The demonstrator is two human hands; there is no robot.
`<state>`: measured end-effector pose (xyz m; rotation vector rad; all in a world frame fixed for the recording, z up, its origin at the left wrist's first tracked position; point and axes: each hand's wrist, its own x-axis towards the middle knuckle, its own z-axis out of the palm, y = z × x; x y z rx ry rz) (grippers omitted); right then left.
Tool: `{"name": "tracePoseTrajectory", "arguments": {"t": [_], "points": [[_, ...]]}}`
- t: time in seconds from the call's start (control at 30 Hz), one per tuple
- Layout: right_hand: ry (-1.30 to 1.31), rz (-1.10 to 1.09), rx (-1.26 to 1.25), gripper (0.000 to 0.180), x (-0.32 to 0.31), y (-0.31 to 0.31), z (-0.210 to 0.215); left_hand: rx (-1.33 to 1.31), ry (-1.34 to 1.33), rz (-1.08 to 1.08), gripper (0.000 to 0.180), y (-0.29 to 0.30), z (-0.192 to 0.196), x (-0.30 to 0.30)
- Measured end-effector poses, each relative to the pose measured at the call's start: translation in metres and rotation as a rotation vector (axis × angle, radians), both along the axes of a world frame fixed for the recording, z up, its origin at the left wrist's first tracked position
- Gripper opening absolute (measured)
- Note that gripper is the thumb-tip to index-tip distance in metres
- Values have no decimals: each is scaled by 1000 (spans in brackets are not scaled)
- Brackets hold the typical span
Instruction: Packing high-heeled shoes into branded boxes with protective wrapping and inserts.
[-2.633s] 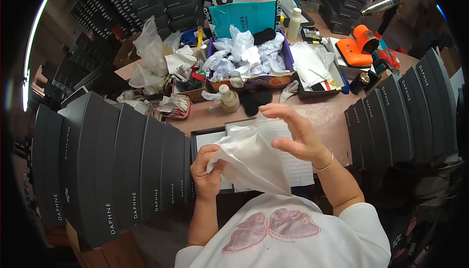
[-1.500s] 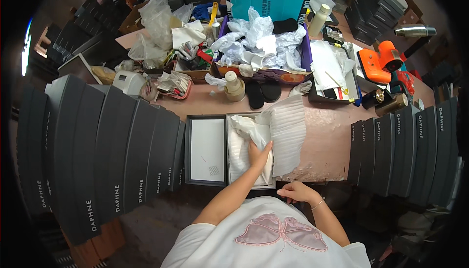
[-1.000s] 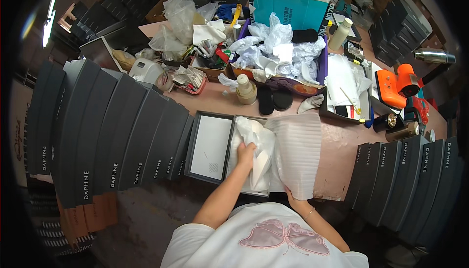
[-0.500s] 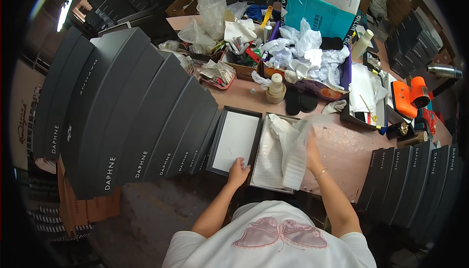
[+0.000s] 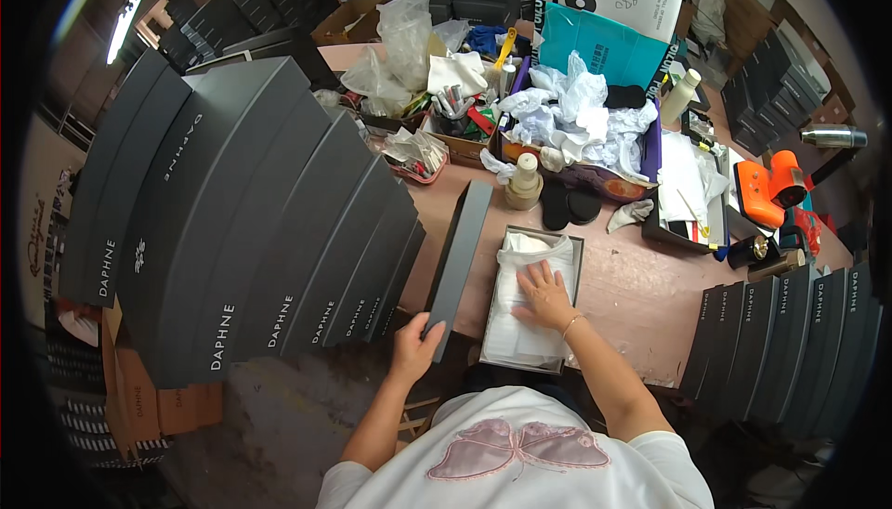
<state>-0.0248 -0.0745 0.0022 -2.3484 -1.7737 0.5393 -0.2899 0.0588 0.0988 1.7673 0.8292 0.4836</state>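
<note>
In front of me on the pink table stands an open grey shoebox, its contents covered by white wrapping paper. My right hand lies spread on that paper, fingers apart and pressing flat. To the left, my left hand grips the near end of the dark grey box lid, which is tipped up on its long edge beside the box. What lies under the paper is hidden.
Tall stacks of dark shoeboxes rise at the left; another row of boxes stands at the right. Behind are a glue bottle, black oval pads, a bin of crumpled paper and an orange tape dispenser.
The left hand has lifted the lid from lying flat to standing on edge. The loose paper has been folded down into the box, and my right hand has moved left onto it.
</note>
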Motion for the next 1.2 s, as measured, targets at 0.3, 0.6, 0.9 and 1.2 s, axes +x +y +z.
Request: {"name": "tracePoseTrajectory", "arguments": {"t": [0.3, 0.6, 0.9, 1.2], "points": [[1066, -814, 475, 51, 7, -88, 81, -154, -78, -231, 47, -56, -51, 55], [817, -842, 441, 46, -38, -64, -2, -231, 168, -152, 44, -39, -114, 23], [1020, -839, 535, 85, -73, -116, 50, -1055, -73, -277, 63, -41, -95, 60], [-473, -461, 1101, 90, -57, -306, 352, -1080, -652, -1045, 57, -189, 177, 232]]}}
